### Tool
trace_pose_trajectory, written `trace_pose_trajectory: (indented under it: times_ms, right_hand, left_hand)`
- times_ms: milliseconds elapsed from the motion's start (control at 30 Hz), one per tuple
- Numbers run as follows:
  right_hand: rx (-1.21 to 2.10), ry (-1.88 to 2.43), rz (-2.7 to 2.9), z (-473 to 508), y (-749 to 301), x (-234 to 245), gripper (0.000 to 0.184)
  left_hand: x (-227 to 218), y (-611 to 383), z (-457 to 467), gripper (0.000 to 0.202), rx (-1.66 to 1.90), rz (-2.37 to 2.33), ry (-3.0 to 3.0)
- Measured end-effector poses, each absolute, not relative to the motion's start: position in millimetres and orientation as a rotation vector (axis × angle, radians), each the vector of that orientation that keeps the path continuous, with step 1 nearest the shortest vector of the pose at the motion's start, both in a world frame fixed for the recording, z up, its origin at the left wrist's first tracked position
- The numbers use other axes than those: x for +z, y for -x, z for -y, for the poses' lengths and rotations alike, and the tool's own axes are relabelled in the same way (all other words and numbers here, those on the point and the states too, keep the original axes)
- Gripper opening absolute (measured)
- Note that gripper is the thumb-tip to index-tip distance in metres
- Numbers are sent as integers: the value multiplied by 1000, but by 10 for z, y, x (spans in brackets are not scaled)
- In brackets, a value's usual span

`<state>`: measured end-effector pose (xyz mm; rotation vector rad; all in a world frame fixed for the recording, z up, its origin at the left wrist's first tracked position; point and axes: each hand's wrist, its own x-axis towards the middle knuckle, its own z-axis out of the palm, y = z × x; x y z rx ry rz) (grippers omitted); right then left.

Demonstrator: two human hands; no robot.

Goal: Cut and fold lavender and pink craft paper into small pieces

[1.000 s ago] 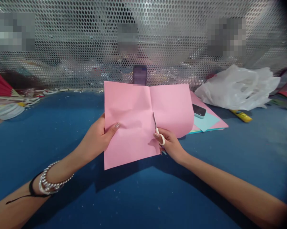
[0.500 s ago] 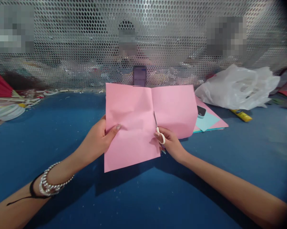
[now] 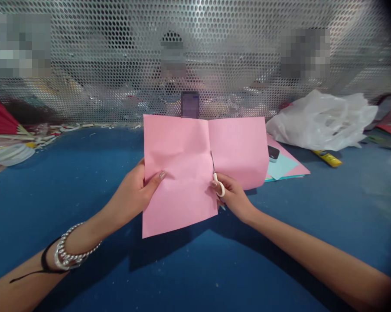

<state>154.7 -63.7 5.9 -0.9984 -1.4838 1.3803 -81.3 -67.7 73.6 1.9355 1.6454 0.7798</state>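
Observation:
A sheet of pink paper (image 3: 179,186) is held up above the blue table, cut from its near edge up to about the middle along a crease. My left hand (image 3: 138,186) grips its left edge, thumb on top and the other fingers hidden behind. My right hand (image 3: 231,193) is closed on scissors (image 3: 219,185) with white handles, thumb through one loop. One thin blade shows over the paper at the top of the cut; the other is hidden beneath. The right part of the sheet curls away over my right hand.
At right lie a pink and blue paper stack (image 3: 285,167) with a small dark device (image 3: 273,153) on it, a yellow tube (image 3: 327,158) and a white plastic bag (image 3: 325,121). A red folding fan (image 3: 2,117) is at left. A perforated metal panel (image 3: 117,56) borders the blue table (image 3: 182,277).
Hardly anything differs. The paper and both hands have kept nearly the same place, and the scissors are still at the cut; the whole view has shifted slightly.

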Motion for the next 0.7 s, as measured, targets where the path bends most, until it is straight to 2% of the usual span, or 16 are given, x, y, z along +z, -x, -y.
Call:
trace_pose_trajectory:
  times_ms: [700]
  right_hand:
    - [1113,1054,1643,662,-1582,230,37]
  left_hand:
    - [864,833,866,39,899,-1508,-2013]
